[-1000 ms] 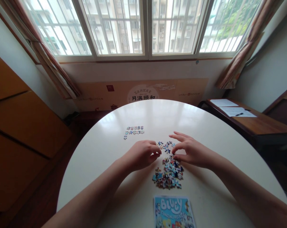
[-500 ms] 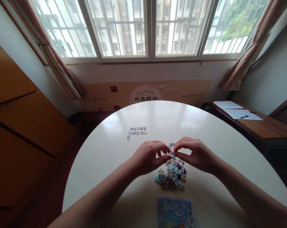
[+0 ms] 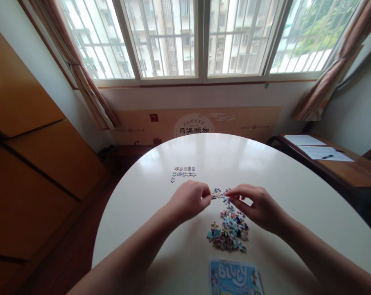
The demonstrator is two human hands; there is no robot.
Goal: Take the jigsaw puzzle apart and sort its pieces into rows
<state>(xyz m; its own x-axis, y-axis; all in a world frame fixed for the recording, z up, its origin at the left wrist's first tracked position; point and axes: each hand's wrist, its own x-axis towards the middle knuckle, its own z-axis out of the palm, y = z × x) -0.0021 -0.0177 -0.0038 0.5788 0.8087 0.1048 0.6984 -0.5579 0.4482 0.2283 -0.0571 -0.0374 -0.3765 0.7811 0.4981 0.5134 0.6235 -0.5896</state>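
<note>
Loose jigsaw puzzle pieces [image 3: 233,231] lie in a heap in front of me, with a thinner scatter [image 3: 216,191] at its far end. My left hand [image 3: 188,200] is closed in a pinch at the left of this scatter. A small dark puzzle piece [image 3: 214,197] shows at its fingertips, partly hidden. On the other side, my right hand [image 3: 259,205] has thumb and index finger together on a small puzzle piece among the scatter. Further off to the left, several pieces stand in short rows [image 3: 184,171], apart from each other.
A blue Bluey puzzle box [image 3: 234,276] lies at the near edge of the round white table [image 3: 136,217]. At right is a wooden desk [image 3: 368,168] with papers [image 3: 325,153] and a pen. A barred window and curtains are beyond.
My hands were close together over the scatter; they have parted. The left has drawn away to the left and its fingers have curled in. The whole view has shifted slightly.
</note>
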